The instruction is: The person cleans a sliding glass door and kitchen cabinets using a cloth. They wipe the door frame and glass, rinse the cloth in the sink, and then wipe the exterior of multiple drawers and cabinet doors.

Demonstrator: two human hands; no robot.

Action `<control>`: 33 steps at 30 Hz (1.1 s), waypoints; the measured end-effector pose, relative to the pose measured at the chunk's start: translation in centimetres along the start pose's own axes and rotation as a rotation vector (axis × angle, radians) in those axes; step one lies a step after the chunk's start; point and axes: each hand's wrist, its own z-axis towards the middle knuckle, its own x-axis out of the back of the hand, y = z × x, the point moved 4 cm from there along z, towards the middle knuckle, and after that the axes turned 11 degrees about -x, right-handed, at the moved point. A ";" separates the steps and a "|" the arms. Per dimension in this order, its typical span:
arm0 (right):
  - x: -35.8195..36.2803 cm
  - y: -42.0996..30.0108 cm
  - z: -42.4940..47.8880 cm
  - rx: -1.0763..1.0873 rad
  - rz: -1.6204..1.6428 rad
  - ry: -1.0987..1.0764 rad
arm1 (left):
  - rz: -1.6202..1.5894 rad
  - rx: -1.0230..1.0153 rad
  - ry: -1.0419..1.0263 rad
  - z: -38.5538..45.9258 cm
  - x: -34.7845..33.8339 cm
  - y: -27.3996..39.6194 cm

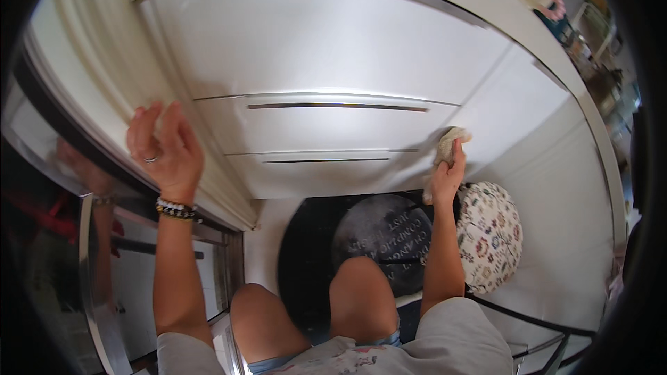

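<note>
My right hand (447,179) holds a crumpled beige cloth (447,147) against the white cabinet front, close to the seam right of the lower drawers. A loose end of that cloth hangs below my fingers. My left hand (165,148) is raised beside the pale moulded door frame (112,78), fingers apart and slightly bent, with nothing in it; whether its fingertips touch the frame I cannot tell. Between my hands are three white drawers: a tall top drawer (323,41), a middle drawer (333,127) and a bottom drawer (318,177), all pushed in.
On the floor lies a round black mat (307,250) bearing writing. A floral-covered round stool (492,237) stands right of my right forearm. Black metal bars (531,312) run at lower right. At left is a glossy, reflective panel (41,177). Blurred items fill the upper right.
</note>
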 end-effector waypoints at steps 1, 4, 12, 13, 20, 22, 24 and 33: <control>0.5 -0.8 -0.4 -0.217 0.345 -0.125 | -0.006 0.024 -0.001 -0.1 0.1 -0.3; 2.2 -4.3 -3.9 -0.652 1.052 -0.488 | -0.188 0.094 0.001 0.5 0.9 0.6; -0.2 1.0 -13.6 -0.982 1.151 -0.447 | -2.028 1.394 -0.791 -1.7 2.3 17.4; -1.0 1.3 -14.3 -1.001 1.144 -0.442 | -2.225 1.570 -0.990 -1.7 2.5 19.1; -1.5 1.4 -15.5 -1.126 0.815 -0.603 | -1.987 1.550 -0.797 -3.1 1.9 19.6; -2.5 0.2 -16.6 -1.274 0.941 -0.759 | -1.716 1.137 -1.073 -4.0 2.1 20.5; -3.4 -1.6 -18.8 -1.480 1.131 -0.957 | -1.578 0.731 -1.213 -5.1 2.8 22.3; -3.6 -2.5 -18.2 -1.267 1.495 -0.924 | -1.645 2.251 -0.175 -13.9 -6.1 16.7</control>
